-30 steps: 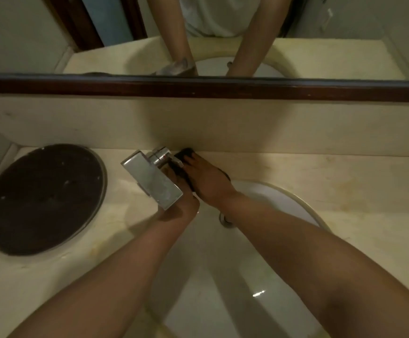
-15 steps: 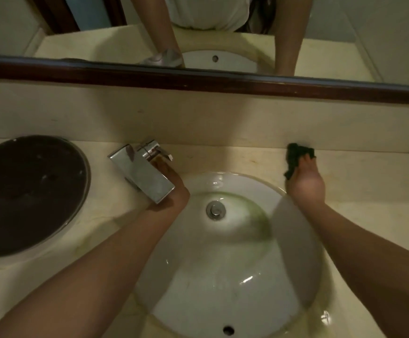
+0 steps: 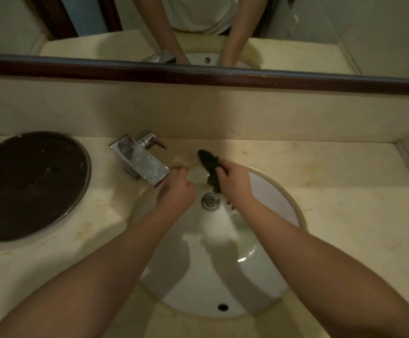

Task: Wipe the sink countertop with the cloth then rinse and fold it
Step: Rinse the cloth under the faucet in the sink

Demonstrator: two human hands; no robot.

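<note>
We bring the cloth back to the faucet.

Our right hand [image 3: 235, 181], earlier far right on the countertop [image 3: 332, 191], grips the dark cloth [image 3: 208, 162]; our left hand [image 3: 176, 191] curls loosely beside the faucet [image 3: 140, 162].

Dark green cloth [image 3: 209, 164], white sink [image 3: 223, 276], cream countertop [image 3: 345, 203], chrome faucet [image 3: 141, 162].

The worktop [image 3: 332, 191] looks like pale cream stone, smooth with a dull sheen and yellowish stains. The basin [image 3: 210, 276] is glossy white ceramic, with a shiny metal drain plug [image 3: 209, 200] at its bottom. The tap [image 3: 140, 162] is polished chrome, mirror-bright. The cloth [image 3: 208, 162] is dark, soft, matt fabric. Left of the tap, a dark matt round cover [image 3: 28, 184] sits in a metal rim.
</note>
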